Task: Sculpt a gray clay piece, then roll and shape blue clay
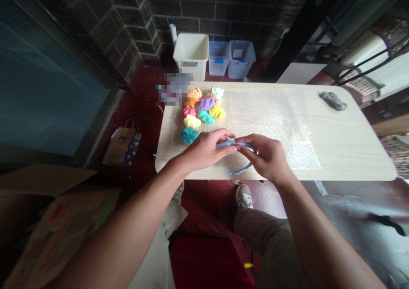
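A thin blue strip point(244, 169) curls in a loop between my two hands, above the near edge of the table. My left hand point(207, 147) pinches one part of it between thumb and fingers. Close beside it, my right hand point(270, 156) grips the strip too, and its free end hangs below in a curve. Left of my hands lies a group of soft-looking crumpled lumps: a teal one point(189, 135) nearest, then a pale yellow one point(192, 122), a turquoise one point(205, 117), a yellow one point(217, 112) and a purple one point(206, 104), among others.
Bubble wrap point(268, 110) covers much of the pale table point(358, 144). A grey crumpled object point(333, 101) sits at its far right. Bins point(191, 48) stand against the brick wall. A paper bag point(119, 146) and an open cardboard box point(73, 221) are on the left.
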Demonstrator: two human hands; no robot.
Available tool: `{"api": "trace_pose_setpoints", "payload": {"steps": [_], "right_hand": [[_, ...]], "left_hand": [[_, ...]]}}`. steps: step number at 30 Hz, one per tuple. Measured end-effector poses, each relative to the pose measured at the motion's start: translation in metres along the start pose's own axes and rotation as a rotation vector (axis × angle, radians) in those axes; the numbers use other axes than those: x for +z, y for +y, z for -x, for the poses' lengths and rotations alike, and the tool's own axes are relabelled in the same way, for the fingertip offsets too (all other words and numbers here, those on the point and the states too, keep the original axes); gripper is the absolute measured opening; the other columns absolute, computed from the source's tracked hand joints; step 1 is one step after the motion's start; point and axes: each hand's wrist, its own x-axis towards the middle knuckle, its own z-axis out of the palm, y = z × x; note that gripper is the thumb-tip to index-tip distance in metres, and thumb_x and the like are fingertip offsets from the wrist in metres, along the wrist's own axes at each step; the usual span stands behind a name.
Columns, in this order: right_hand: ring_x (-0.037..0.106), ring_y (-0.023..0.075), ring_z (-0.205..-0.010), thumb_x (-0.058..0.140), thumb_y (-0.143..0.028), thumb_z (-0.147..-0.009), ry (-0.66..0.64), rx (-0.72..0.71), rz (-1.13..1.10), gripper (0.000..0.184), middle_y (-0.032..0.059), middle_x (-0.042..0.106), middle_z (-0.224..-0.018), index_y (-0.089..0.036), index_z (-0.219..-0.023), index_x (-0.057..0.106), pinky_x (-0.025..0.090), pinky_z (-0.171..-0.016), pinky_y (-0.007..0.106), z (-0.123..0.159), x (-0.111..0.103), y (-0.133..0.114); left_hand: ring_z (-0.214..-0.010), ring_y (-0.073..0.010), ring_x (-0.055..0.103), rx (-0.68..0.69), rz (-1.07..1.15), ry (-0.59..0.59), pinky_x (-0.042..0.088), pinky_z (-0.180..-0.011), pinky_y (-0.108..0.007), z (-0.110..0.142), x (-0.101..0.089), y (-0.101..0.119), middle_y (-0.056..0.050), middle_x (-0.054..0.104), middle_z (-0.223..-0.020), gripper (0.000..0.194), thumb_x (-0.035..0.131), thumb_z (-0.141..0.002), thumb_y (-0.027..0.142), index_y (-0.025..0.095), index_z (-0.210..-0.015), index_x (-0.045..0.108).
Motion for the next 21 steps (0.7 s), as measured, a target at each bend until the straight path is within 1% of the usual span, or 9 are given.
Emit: {"api": "trace_pose_setpoints", "payload": {"steps": [1, 2, 5, 7, 12, 15, 18, 21], "right_hand": [[0.078, 0.0250, -0.089, 0.078, -0.039, -0.095, 0.005, 0.014, 0.018, 0.022, 0.0089, 0.084, -0.099, -0.021, -0.106, 0.083, 0.060, -0.083, 0.038, -0.0002, -0.0003, -0.0004], [0.078, 0.0248, -0.087, 0.077, -0.040, -0.096, 0.003, 0.028, 0.035, 0.024, 0.0088, 0.084, -0.098, -0.020, -0.106, 0.083, 0.060, -0.081, 0.038, -0.0005, -0.0007, -0.0013], [0.079, 0.0237, -0.081, 0.074, -0.043, -0.097, -0.024, 0.053, 0.084, 0.027, 0.0079, 0.084, -0.091, -0.019, -0.105, 0.083, 0.060, -0.076, 0.035, -0.0012, -0.0011, -0.0049], [0.079, 0.0239, -0.081, 0.075, -0.042, -0.097, -0.027, 0.051, 0.093, 0.025, 0.0076, 0.085, -0.091, -0.020, -0.105, 0.084, 0.060, -0.077, 0.035, -0.0010, -0.0009, -0.0056], [0.081, 0.0262, -0.094, 0.081, -0.036, -0.092, 0.003, 0.025, 0.027, 0.022, 0.0081, 0.086, -0.106, -0.022, -0.110, 0.085, 0.062, -0.086, 0.037, 0.0009, 0.0004, -0.0016], [0.082, 0.0262, -0.089, 0.080, -0.035, -0.093, 0.003, 0.027, 0.064, 0.018, 0.0074, 0.086, -0.100, -0.022, -0.104, 0.086, 0.063, -0.084, 0.037, 0.0006, 0.0000, -0.0022], [0.082, 0.0261, -0.086, 0.078, -0.035, -0.094, -0.007, 0.043, 0.100, 0.017, 0.0074, 0.086, -0.095, -0.021, -0.101, 0.086, 0.063, -0.081, 0.037, -0.0001, -0.0007, -0.0045], [0.081, 0.0260, -0.089, 0.079, -0.035, -0.093, -0.010, 0.041, 0.074, 0.020, 0.0081, 0.086, -0.100, -0.021, -0.106, 0.085, 0.063, -0.082, 0.037, -0.0003, -0.0004, -0.0046]], "left_hand": [[-0.102, -0.0212, 0.074, 0.006, -0.008, 0.010, 0.056, -0.086, -0.031, 0.0002, 0.0005, 0.0001, -0.008, 0.079, -0.111, 0.031, 0.076, -0.092, 0.031, 0.018, -0.120, 0.071], [-0.101, -0.0213, 0.074, 0.012, -0.026, 0.015, 0.055, -0.086, -0.031, 0.0002, 0.0009, 0.0001, -0.008, 0.079, -0.111, 0.031, 0.078, -0.091, 0.030, 0.018, -0.118, 0.072], [-0.092, -0.0195, 0.073, 0.026, -0.139, 0.011, 0.053, -0.079, -0.030, -0.0004, 0.0006, 0.0003, -0.005, 0.080, -0.102, 0.015, 0.074, -0.094, 0.026, 0.019, -0.107, 0.075], [-0.090, -0.0195, 0.073, 0.046, -0.213, 0.011, 0.052, -0.077, -0.030, -0.0009, -0.0007, 0.0007, -0.005, 0.080, -0.100, 0.011, 0.071, -0.096, 0.024, 0.019, -0.105, 0.076], [-0.095, -0.0217, 0.074, 0.077, -0.316, -0.010, 0.052, -0.080, -0.032, -0.0007, -0.0046, 0.0022, -0.006, 0.081, -0.104, 0.014, 0.066, -0.099, 0.021, 0.020, -0.108, 0.076], [-0.092, -0.0222, 0.074, 0.070, -0.360, -0.029, 0.052, -0.079, -0.033, -0.0002, -0.0061, 0.0038, -0.007, 0.081, -0.100, 0.015, 0.063, -0.100, 0.025, 0.020, -0.106, 0.077], [-0.089, -0.0220, 0.074, 0.065, -0.384, -0.048, 0.052, -0.078, -0.033, 0.0001, -0.0070, 0.0054, -0.006, 0.080, -0.097, 0.017, 0.061, -0.102, 0.027, 0.020, -0.103, 0.077], [-0.092, -0.0227, 0.074, 0.060, -0.396, -0.043, 0.053, -0.080, -0.033, 0.0001, -0.0076, 0.0061, -0.007, 0.081, -0.100, 0.018, 0.061, -0.102, 0.027, 0.021, -0.105, 0.077]]}}
